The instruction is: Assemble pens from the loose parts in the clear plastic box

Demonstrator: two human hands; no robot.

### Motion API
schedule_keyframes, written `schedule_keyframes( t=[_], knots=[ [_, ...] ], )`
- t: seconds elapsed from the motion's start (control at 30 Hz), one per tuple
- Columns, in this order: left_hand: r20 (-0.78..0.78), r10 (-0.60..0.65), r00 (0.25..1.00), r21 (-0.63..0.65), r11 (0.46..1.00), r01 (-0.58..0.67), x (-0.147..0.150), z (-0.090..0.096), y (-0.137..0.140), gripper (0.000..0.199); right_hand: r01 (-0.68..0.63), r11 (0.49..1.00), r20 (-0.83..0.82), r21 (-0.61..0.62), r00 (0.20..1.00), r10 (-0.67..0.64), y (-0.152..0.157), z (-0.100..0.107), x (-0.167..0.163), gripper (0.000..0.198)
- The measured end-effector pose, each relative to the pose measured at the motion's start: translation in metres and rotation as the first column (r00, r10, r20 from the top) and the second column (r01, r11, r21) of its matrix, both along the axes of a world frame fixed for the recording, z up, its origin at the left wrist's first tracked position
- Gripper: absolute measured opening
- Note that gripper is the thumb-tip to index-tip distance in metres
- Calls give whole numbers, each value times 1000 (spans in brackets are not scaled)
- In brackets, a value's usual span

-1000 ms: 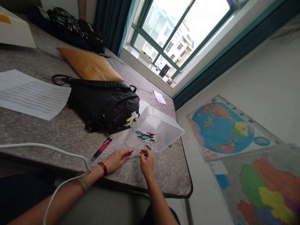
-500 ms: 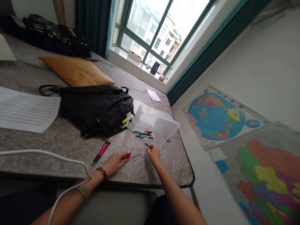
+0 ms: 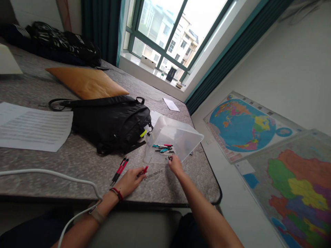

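My left hand [image 3: 132, 179] rests low over the table, thumb and fingers closed on a red pen barrel [image 3: 145, 169]. A thin shaft sticks out of its far end. Fingertips pinched, my right hand [image 3: 176, 164] is at the open mouth of a clear plastic box [image 3: 190, 137] lying on its side. A small dark piece [image 3: 170, 158] shows at those fingertips, too small to identify. Inside the box lies a pile of pens and pen parts [image 3: 165, 149] in teal, red, black and white. Red-and-black pens [image 3: 119, 171] lie side by side left of my left hand.
A black backpack [image 3: 111, 124] stands left of the box, with a brown envelope [image 3: 90, 82] behind it. Printed sheets [image 3: 33, 127] lie at the left. A white cable [image 3: 64, 174] crosses over my left forearm. The table's front edge [image 3: 155, 204] runs below my hands.
The view has shifted slightly, moving the scene right and down. The red barrel in my left hand now points more upward. My right hand stays pinched at the box's mouth.
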State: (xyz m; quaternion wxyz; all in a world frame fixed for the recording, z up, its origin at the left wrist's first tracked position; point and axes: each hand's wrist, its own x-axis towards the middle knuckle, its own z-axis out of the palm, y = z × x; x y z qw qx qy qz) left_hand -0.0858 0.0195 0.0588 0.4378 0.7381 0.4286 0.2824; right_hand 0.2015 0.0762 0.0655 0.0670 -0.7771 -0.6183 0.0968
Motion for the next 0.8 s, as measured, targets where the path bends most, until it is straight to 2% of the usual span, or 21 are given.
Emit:
schedule_keyframes(
  t=[0.1,0.2,0.3,0.43,0.6,0.8],
  knots=[
    [1,10,1000,2,1000,-10,-3,-4,1,26,-144,979,-193,145,966,171,-26,14,-12,26],
    [-4,-15,1000,5,1000,15,-3,-7,-1,28,-259,931,-362,258,867,341,-54,39,-30,26],
    [-17,-33,999,14,999,33,-2,-7,-6,30,-300,917,-446,263,805,391,-69,71,-47,24],
    [-45,-54,998,24,998,55,0,-4,-15,30,-302,917,-469,261,791,394,-71,101,-58,20],
    [-44,-59,997,6,998,59,2,2,-22,29,-265,923,-533,278,757,378,-72,110,-60,24],
    [-36,-78,996,-14,997,78,6,5,-27,29,-305,903,-495,302,760,422,-81,114,-60,35]
  ],
)
